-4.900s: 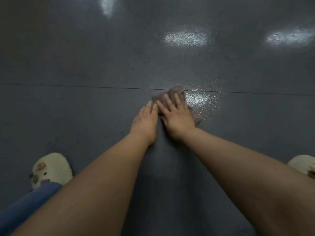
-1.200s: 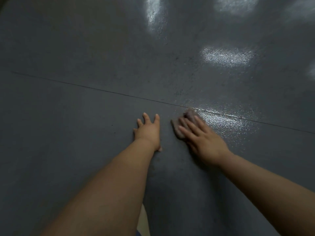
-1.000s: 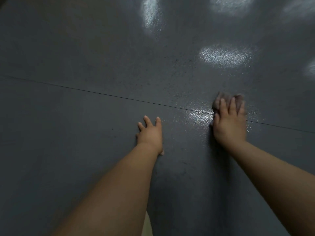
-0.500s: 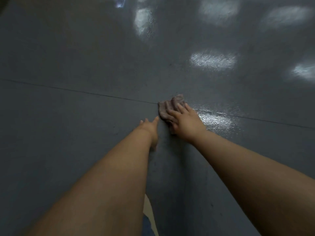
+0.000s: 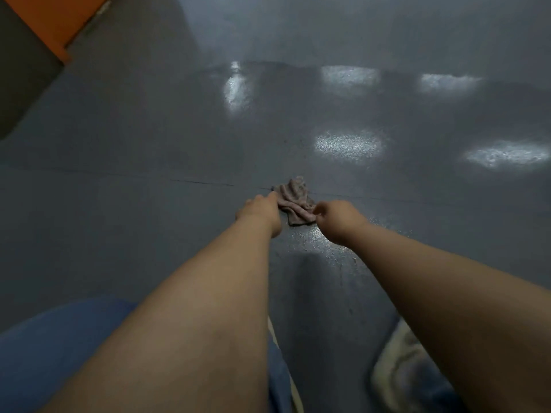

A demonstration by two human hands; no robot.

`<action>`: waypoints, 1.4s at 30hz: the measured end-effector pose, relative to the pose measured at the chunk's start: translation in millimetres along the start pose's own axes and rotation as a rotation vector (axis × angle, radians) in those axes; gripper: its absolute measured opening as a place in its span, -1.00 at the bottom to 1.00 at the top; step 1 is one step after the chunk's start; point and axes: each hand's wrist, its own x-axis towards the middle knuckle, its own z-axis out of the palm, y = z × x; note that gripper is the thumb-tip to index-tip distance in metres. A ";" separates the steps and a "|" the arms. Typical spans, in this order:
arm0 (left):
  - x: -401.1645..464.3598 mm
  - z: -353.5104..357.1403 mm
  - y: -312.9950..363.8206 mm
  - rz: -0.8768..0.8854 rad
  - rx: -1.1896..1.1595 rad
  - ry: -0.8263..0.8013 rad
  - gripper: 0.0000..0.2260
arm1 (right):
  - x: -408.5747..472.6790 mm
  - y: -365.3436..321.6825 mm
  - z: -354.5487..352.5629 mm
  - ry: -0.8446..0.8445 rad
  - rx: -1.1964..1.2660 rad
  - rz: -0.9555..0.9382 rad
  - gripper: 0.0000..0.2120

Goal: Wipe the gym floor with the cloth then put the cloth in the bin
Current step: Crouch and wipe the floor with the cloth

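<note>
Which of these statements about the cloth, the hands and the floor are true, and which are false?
1. The cloth lies crumpled on the grey floor. True.
2. Only the left hand touches it. False: the right hand pinches its edge too.
3. A bin stands beside the cloth. False: no bin is in view.
4. The floor near the right hand looks wet and shiny. True.
</note>
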 end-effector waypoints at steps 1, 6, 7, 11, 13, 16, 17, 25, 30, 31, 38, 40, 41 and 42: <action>-0.1 0.2 4.5 -0.008 0.019 -0.004 -0.41 | -2.1 3.8 -3.7 0.011 0.026 0.006 -0.66; -6.1 4.3 38.1 0.021 0.043 -0.006 -0.43 | -4.5 19.4 -11.9 0.036 0.122 0.023 -0.65; -6.6 6.5 41.2 0.017 0.037 -0.007 -0.44 | -3.0 19.5 -11.3 0.031 0.132 0.020 -0.65; 3.9 14.2 36.8 -0.008 0.002 0.007 -0.45 | 17.1 20.7 1.0 0.035 0.141 0.032 -0.66; 10.0 20.1 28.7 -0.019 -0.021 0.033 -0.46 | 32.4 21.8 17.2 0.044 0.147 0.059 -0.70; 25.5 30.8 20.1 -0.020 -0.067 0.072 -0.51 | 51.7 23.6 40.2 0.071 0.161 0.100 -0.76; 32.5 35.1 19.1 -0.013 -0.082 0.068 -0.51 | 57.7 24.5 45.2 0.072 0.165 0.116 -0.77; 113.0 75.2 24.9 0.051 -0.186 0.013 -0.67 | 115.9 33.4 57.3 0.049 0.198 0.212 -0.66; 137.1 94.5 27.2 -0.256 -0.504 0.268 -0.59 | 149.2 44.0 75.5 0.128 0.177 0.281 -0.74; 138.4 94.2 28.6 -0.322 -0.613 0.304 -0.55 | 153.7 43.9 78.2 0.138 0.167 0.298 -0.74; 146.5 87.0 24.1 -0.194 -0.732 0.352 -0.72 | 160.6 33.2 79.6 0.113 -0.108 0.108 -0.69; 148.5 81.6 19.0 -0.088 -0.687 0.349 -0.76 | 160.9 32.8 84.0 0.148 -0.019 0.095 -0.67; 148.6 79.0 17.0 -0.052 -0.680 0.340 -0.78 | 160.6 31.2 85.2 0.173 0.087 0.130 -0.63; 148.2 77.0 15.2 -0.019 -0.676 0.342 -0.80 | 160.8 29.2 86.5 0.192 0.204 0.185 -0.59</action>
